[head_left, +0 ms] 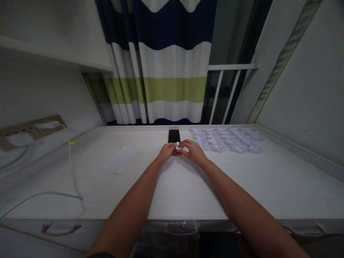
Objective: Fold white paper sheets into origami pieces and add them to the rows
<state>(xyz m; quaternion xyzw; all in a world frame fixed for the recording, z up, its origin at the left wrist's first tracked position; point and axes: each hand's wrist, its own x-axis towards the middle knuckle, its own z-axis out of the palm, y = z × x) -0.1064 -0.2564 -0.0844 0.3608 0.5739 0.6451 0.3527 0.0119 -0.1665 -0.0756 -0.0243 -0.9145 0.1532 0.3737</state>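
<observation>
Both my hands meet over the middle of the white desk, around a small piece of folded white paper (177,145). My left hand (169,150) pinches the paper from its left side. On the other side, the fingers of my right hand (190,149) are closed on the paper's right edge. Part of the paper is hidden by my fingers, so its full shape cannot be made out. Just beyond my hands lies a black phone (174,135). Many similar folded paper pieces (227,139) are set out in rows at the back right of the desk.
A flat stack or sheet of white paper (121,159) lies left of my hands. White cables (71,161) run down from a power strip (33,130) on the left wall. A striped curtain (173,64) hangs behind the desk (188,195). A drawer handle (61,230) is at the front left.
</observation>
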